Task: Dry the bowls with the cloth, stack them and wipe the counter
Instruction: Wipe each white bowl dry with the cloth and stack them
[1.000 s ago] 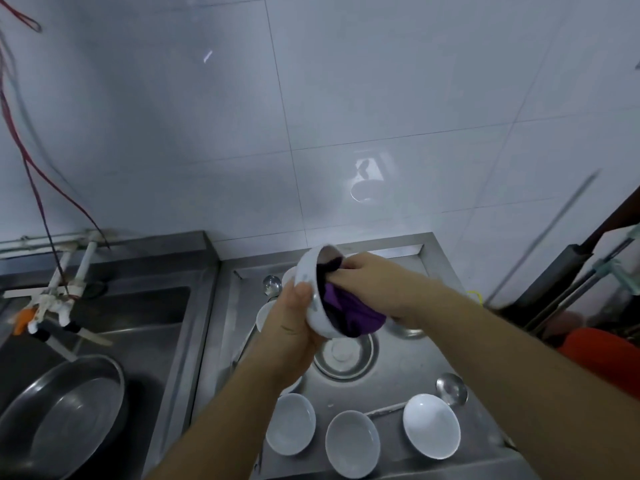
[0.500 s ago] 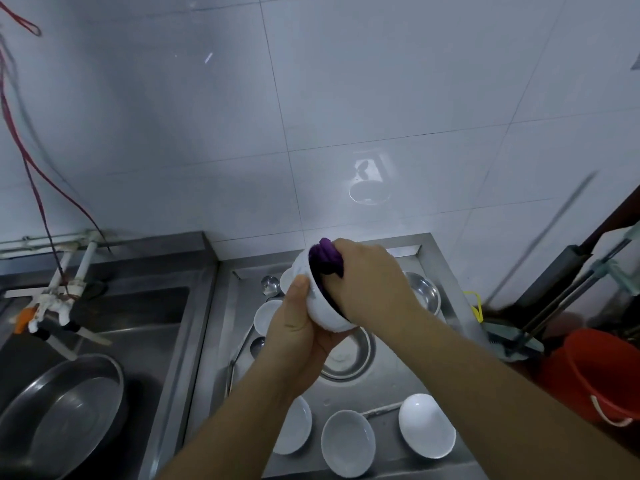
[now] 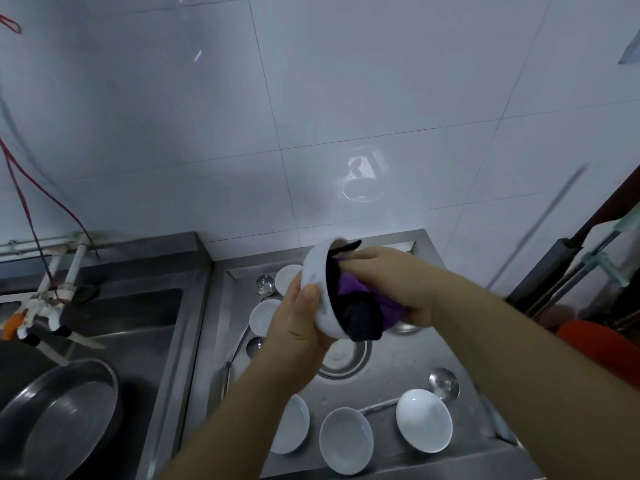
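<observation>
Overhead, round glossy bowl [image 3: 320, 292], soft cloth [image 3: 360, 306]

A steel counter [image 3: 408, 368] with a raised rim runs up to the tiled wall. Along its front edge lie three white bowls [image 3: 347, 439], side by side and apart, the left one partly hidden by an arm. A ladle [image 3: 443, 382] rests by the right bowl, handle pointing left. Near the middle sits a steel bowl [image 3: 346, 358]. Toward the back left corner lie two more white bowls [image 3: 265, 315], with a spoon [image 3: 265, 285] by the rear one and another [image 3: 254, 346] in front. A second steel bowl [image 3: 405, 328] peeks out near the right edge.
</observation>
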A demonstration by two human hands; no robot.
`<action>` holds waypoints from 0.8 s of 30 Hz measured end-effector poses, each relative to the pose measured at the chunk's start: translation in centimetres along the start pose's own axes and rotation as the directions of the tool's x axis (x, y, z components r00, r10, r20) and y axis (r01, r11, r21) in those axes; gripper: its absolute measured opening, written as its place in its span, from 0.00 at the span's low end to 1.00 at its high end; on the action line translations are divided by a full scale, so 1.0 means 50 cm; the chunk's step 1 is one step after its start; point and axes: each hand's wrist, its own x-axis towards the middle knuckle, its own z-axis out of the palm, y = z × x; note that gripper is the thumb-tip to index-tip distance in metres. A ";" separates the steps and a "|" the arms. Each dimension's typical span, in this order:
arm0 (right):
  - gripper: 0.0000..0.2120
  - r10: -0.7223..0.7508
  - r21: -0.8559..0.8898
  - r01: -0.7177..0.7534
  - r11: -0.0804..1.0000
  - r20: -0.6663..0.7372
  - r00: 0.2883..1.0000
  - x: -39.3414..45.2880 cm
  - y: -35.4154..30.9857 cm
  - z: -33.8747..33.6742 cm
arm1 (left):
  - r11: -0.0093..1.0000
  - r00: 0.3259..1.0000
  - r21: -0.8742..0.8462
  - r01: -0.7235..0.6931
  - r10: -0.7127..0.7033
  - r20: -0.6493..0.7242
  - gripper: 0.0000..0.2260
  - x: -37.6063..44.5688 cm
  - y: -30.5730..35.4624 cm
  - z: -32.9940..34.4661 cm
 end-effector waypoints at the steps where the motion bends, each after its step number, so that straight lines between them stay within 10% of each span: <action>1: 0.10 -0.008 0.102 0.011 0.995 -0.029 1.000 -0.001 0.004 0.007 | 1.000 1.000 -0.027 0.002 -0.002 -0.004 0.43 -0.002 -0.007 0.001; 8: 0.12 -0.017 0.268 0.120 0.956 -0.360 0.933 0.001 0.019 0.044 | 0.994 0.991 0.097 -0.058 0.069 -0.115 0.45 0.009 -0.011 0.012; 13: 0.20 0.078 0.665 0.052 0.745 -0.164 0.983 0.001 0.033 0.022 | 0.871 0.983 0.476 -0.125 0.175 -0.062 0.41 0.008 0.012 0.006; 20: 0.26 -0.055 0.715 0.069 0.695 -0.042 0.998 0.003 0.073 -0.001 | 0.628 0.986 0.766 -0.137 0.157 0.047 0.45 0.002 0.039 0.002; 24: 0.26 -0.088 0.740 0.101 0.665 -0.057 0.995 0.007 0.088 -0.001 | 0.722 0.991 0.687 -0.081 0.131 -0.021 0.41 0.007 0.037 0.012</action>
